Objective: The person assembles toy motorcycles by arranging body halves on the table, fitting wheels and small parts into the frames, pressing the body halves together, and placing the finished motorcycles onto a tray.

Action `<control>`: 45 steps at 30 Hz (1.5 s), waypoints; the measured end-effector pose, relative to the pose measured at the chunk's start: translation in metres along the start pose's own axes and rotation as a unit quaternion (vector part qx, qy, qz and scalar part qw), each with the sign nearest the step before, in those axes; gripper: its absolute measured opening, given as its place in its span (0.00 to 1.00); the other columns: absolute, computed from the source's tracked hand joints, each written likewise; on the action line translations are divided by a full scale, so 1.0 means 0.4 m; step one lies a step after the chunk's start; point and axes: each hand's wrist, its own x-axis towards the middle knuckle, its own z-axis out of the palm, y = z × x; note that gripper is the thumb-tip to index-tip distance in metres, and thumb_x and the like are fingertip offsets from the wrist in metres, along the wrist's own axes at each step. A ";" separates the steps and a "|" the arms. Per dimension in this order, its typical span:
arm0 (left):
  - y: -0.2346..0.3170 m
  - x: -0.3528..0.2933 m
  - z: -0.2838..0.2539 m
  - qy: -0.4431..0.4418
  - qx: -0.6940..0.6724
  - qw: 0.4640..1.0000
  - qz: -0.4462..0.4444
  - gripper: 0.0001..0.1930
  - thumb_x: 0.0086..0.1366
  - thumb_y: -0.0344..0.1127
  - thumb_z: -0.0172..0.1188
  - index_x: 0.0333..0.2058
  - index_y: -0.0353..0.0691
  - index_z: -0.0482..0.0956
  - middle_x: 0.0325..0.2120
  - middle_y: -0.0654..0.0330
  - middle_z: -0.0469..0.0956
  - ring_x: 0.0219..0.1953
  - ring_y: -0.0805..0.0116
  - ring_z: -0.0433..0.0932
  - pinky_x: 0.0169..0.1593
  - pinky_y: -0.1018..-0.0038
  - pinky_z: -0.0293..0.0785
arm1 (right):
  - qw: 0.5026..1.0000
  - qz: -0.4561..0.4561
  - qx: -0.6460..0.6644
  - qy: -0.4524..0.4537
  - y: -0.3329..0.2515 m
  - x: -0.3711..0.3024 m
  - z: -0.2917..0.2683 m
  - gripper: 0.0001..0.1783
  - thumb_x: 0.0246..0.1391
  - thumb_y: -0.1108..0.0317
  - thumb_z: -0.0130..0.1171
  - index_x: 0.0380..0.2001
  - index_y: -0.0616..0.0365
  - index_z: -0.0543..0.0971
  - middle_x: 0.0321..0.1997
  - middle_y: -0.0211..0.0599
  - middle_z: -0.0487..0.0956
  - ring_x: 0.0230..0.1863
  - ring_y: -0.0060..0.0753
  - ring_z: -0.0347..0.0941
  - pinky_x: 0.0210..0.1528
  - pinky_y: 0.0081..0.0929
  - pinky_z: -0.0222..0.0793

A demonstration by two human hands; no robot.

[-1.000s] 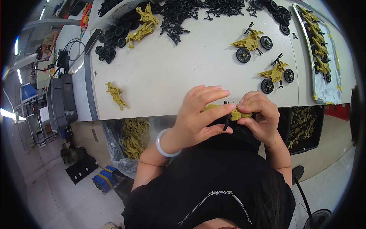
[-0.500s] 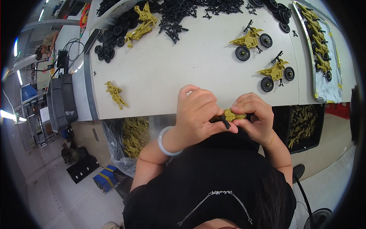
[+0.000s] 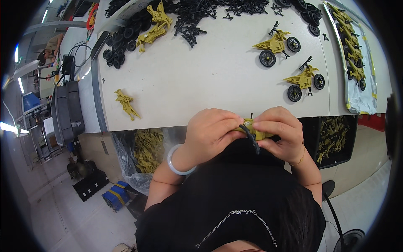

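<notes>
- Head view: the left hand (image 3: 212,130) is pinching narrowly, its thumb and fingertips closing on the left part of a yellow toy motorbike body (image 3: 261,135); the fingers are hiding much of this end.
- The right hand (image 3: 281,132) is gripping the same body from the right, its fingers lying over the far side and its thumb pressing at the near side.
- A black handlebar (image 3: 252,139) is crossing the body between the two hands, slanting toward the near right.
- The held body is hovering at the near edge of the white table (image 3: 189,84), just in front of the person's dark top (image 3: 235,189).
- Farther off to the right, two wheeled yellow toy motorbikes are resting on the table, a far one (image 3: 275,43) and a near one (image 3: 303,78).
- On the left, a single yellow piece (image 3: 126,103) is lying apart from the rest.
- Black wheels (image 3: 121,44) are piling up at the far left, beside yellow frames (image 3: 157,23); small black parts (image 3: 197,17) are heaping along the far middle.
- At the far right, a tray (image 3: 375,96) is holding a row of yellow motorbikes (image 3: 352,46).
- Below the table, a clear bag (image 3: 125,157) on the left and a black bin (image 3: 347,156) on the right are containing yellow parts.
</notes>
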 end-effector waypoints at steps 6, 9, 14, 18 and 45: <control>0.004 -0.018 0.013 -0.001 0.007 0.999 0.043 0.12 0.43 0.30 0.71 0.29 0.38 0.79 0.28 0.60 0.79 0.27 0.65 0.77 0.29 0.72 0.71 | 0.999 -0.031 -0.007 0.011 -0.005 -0.010 0.006 0.16 0.37 0.67 0.71 0.34 0.56 0.82 0.29 0.34 0.79 0.32 0.35 0.75 0.34 0.27 0.69; -0.004 -0.026 0.029 -0.007 -0.008 1.000 0.012 0.12 0.45 0.30 0.70 0.29 0.36 0.79 0.27 0.59 0.78 0.27 0.61 0.77 0.29 0.72 0.71 | 1.000 -0.004 0.010 0.015 0.011 -0.012 0.009 0.14 0.38 0.69 0.70 0.33 0.57 0.82 0.29 0.35 0.79 0.31 0.35 0.75 0.34 0.26 0.69; -0.001 -0.019 0.010 -0.020 -0.191 0.957 -0.218 0.14 0.53 0.33 0.69 0.36 0.33 0.79 0.32 0.56 0.80 0.32 0.63 0.80 0.37 0.74 0.75 | 0.964 0.210 0.153 0.050 0.049 -0.015 -0.001 0.12 0.45 0.77 0.64 0.36 0.65 0.81 0.32 0.35 0.79 0.32 0.26 0.74 0.37 0.21 0.69; -0.024 -0.032 -0.005 -0.015 -0.268 0.934 -0.235 0.15 0.60 0.32 0.63 0.44 0.33 0.77 0.37 0.54 0.81 0.38 0.67 0.80 0.45 0.75 0.75 | 0.942 0.230 0.225 0.096 0.070 -0.012 -0.021 0.12 0.48 0.74 0.65 0.38 0.66 0.80 0.34 0.35 0.79 0.34 0.23 0.73 0.38 0.19 0.68; -0.040 -0.021 0.073 -0.023 -0.179 0.971 -0.155 0.12 0.57 0.29 0.61 0.41 0.33 0.79 0.38 0.50 0.79 0.42 0.58 0.78 0.49 0.70 0.71 | 0.877 0.299 -0.070 0.369 0.252 -0.236 -0.849 0.13 0.60 0.64 0.57 0.41 0.63 0.78 0.35 0.25 0.79 0.37 0.14 0.72 0.43 0.13 0.65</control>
